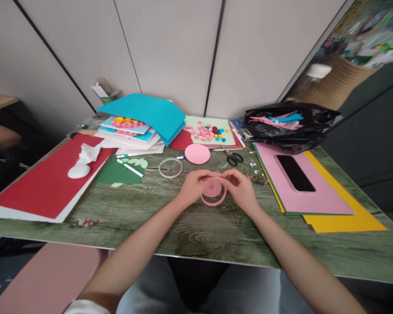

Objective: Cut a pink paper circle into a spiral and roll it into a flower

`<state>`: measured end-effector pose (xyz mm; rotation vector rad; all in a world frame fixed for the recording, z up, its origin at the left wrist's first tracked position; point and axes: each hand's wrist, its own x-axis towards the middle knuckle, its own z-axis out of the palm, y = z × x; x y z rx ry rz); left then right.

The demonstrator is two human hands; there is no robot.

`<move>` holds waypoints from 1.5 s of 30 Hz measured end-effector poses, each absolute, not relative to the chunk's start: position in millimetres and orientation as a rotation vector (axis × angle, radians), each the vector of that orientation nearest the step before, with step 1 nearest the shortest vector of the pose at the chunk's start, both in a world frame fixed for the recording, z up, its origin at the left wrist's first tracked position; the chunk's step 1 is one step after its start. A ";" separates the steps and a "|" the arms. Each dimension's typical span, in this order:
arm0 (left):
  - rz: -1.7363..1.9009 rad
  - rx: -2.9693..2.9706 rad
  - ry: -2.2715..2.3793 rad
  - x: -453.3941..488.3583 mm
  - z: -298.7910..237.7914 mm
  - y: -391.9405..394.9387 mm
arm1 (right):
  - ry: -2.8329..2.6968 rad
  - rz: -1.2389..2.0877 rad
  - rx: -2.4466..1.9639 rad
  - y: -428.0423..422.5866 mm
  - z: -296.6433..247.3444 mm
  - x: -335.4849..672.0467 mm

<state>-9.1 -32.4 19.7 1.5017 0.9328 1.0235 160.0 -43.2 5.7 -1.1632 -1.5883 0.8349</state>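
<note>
Both my hands meet over the middle of the green wood-grain table (190, 226). My left hand (194, 185) and my right hand (239, 185) pinch the top of a pink paper spiral strip (213, 196), whose loops hang down between them onto the table. Fingers of both hands are closed on the strip. A pink paper disc (197, 153) lies just beyond my hands, with a roll of clear tape (170, 168) to its left and black-handled scissors (233, 156) to its right.
Red sheet (49, 183) with crumpled white tissue at left. Blue paper (147, 112) on a stack at the back, beside a card with small paper rolls (207, 131). Phone (295, 173) on pink and yellow sheets at right; black bag (288, 124) behind. Another person's arm (1, 136) at far left.
</note>
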 end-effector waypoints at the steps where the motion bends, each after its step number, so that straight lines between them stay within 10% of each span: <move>1: 1.020 1.491 0.926 -8.8 18.9 -31.9 | -1.595 0.826 -1.149 -43.4 6.6 159.9; 45: 1.047 1.698 0.926 -6.7 26.2 -40.0 | -1.683 0.542 -1.235 -45.9 14.3 162.6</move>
